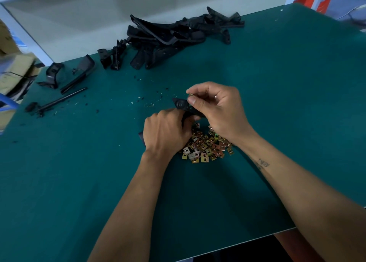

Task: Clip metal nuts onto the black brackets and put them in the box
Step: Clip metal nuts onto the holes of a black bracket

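Left hand [165, 132] grips black bracket [183, 105]; right hand [216, 108] pinches metal nut [191, 95].

Matt black plastic brackets [174, 34], shiny brassy metal nuts [206, 144], matt green table [277, 103].

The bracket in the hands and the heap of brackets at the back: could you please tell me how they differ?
The held bracket is a single piece, lifted off the table; the bracket heap holds many, lying tangled on it. The left hand grips the held bracket while the right hand pinches a nut at its end; nothing touches the heap. Both are black.
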Tool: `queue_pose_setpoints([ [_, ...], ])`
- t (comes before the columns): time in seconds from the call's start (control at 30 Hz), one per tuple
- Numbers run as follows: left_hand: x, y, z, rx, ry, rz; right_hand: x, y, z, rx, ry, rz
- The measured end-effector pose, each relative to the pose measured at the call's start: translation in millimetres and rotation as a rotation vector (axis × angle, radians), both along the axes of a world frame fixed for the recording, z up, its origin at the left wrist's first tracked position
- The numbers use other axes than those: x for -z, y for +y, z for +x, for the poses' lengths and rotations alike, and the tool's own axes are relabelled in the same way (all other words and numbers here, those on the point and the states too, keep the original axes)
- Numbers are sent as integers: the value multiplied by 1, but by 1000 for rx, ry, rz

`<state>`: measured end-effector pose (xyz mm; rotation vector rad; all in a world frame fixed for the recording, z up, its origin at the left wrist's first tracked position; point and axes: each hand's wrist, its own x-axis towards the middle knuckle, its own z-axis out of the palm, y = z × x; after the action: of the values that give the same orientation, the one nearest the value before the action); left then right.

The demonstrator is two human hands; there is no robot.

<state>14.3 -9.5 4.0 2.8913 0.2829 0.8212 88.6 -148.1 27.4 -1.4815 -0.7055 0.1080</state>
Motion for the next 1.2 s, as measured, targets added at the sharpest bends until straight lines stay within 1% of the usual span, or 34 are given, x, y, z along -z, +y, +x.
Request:
queue_pose_setpoints([
  [0.1,0,-1,0,30,-21,-30,-1,-2,3,16,7,23],
  [0.2,1,-1,0,50,-18,-26,-3,-3,4,-36,46,37],
  [0.37,2,1,0,33,20,-7,-5,0,-1,-7,33,46],
  [0.53,3,1,1,-5,45,27,-2,3,-3,29,77,48],
  [0.63,3,1,0,-34,77,41,-1,3,-3,29,62,30],
  [0.73,2,0,0,-52,93,57,-1,2,-2,6,-4,7],
  [0.9,1,0,-2,-29,49,59,2,1,-5,-64,-1,75],
  [1.0,1,0,-1,-30,57,71,1,3,-5,-74,-36,39],
  [1.07,1,0,-1,-33,65,70,0,4,-4,-71,16,41],
  [1.2,4,2,1,-45,62,68,2,11,-8,9,212,145],
])
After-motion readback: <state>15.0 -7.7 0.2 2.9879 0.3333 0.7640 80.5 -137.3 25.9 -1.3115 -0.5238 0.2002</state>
